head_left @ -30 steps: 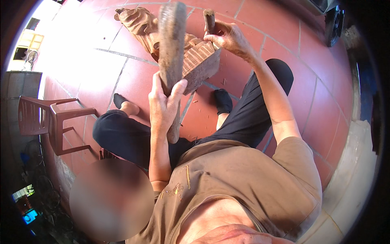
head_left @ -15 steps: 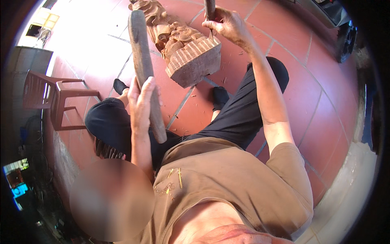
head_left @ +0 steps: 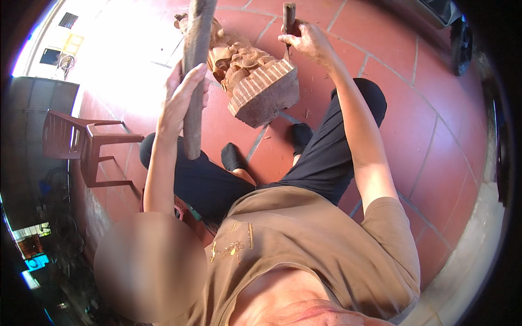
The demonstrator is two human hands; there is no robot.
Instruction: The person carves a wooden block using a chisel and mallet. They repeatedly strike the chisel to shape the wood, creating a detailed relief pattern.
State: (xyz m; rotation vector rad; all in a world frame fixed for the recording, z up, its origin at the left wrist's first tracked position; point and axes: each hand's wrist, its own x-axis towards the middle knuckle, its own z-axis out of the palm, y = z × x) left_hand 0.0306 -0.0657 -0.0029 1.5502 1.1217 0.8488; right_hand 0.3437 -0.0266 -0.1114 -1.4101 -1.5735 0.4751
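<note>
My left hand (head_left: 176, 100) is wrapped round a long, rough wooden club (head_left: 197, 49), which stands nearly upright in the view, left of the carving. In my right hand (head_left: 311, 43) is a chisel (head_left: 289, 15) with a wooden handle. Its thin blade points down and meets the upper right edge of the carving's base, though contact is too small to be sure of. The carved wooden figure (head_left: 243, 58) lies on the floor, its flat base end (head_left: 267, 96) toward me. A row of pale grooves runs along the rim of that base.
My feet (head_left: 234, 156) rest on the red tiled floor (head_left: 375, 32) on the near side of the carving. Wood chips (head_left: 307, 112) are scattered there. A brown plastic chair (head_left: 92, 138) stands at left, by a grey cabinet (head_left: 41, 108). A black wheel (head_left: 462, 46) shows at upper right.
My left hand has moved the club forward and turned it more upright. My left foot has shifted inward to the right. The chisel stays near the same base edge.
</note>
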